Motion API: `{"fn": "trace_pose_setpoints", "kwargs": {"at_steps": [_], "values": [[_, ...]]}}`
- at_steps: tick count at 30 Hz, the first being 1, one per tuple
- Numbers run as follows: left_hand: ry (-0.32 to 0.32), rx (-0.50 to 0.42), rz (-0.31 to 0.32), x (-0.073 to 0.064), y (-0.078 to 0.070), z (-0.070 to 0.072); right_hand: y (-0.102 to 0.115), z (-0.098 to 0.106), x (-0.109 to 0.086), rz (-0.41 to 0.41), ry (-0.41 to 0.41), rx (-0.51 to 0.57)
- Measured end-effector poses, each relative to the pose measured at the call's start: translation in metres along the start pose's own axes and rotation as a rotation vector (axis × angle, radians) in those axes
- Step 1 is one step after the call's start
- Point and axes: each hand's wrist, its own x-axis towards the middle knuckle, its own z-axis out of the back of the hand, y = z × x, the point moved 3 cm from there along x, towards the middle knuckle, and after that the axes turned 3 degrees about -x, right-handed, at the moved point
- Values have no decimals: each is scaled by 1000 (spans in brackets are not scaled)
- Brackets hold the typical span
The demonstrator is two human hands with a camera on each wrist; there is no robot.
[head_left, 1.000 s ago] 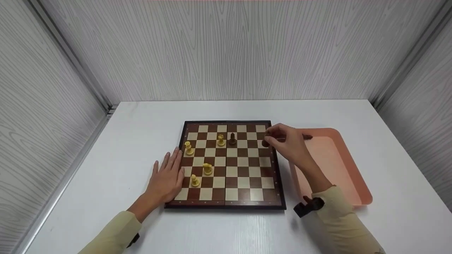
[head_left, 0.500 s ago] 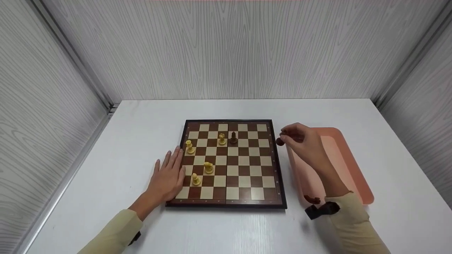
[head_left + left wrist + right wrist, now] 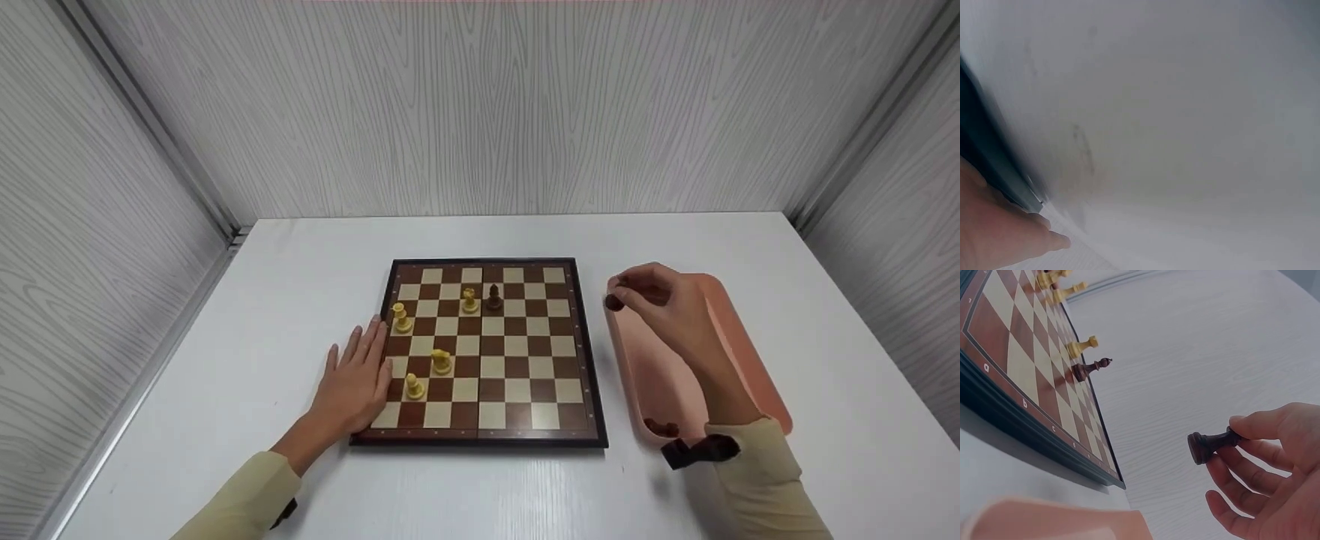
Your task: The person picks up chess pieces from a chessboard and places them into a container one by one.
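The left hand [image 3: 351,384] is lying palm-down, thumb beside straight fingers [image 3: 366,343]; the right hand [image 3: 680,315] is pinching, thumb [image 3: 1258,424] facing bent fingers.

- White table [image 3: 300,262]: flat surface in front of me; its far edge runs along the rear panel [image 3: 480,112].
- Rear panel: faces me; pale grey, dark wood-grain lines.
- Left panel [image 3: 75,225] and right panel [image 3: 907,187]: 2 units, 1 on each side of me, same grain.
- Grey strips [image 3: 142,105]: 2 corners, where I see the side panels meet the rear panel.
- Smudges [image 3: 1084,146]: dark, blurred, on the table, visible in my left wrist view.
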Motion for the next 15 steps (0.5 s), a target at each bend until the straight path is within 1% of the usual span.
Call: {"fn": "trace_pose_setpoints", "kwargs": {"at_steps": [6, 11, 15], "values": [[-7, -7, -4, 1, -1, -3, -3, 11, 0, -3, -39, -85], [-17, -1, 2, 0, -1, -3, -9, 16, -2, -23, -41, -132], [-22, -6, 3, -2, 1, -2, -12, 16, -3, -40, -41, -125]]}}
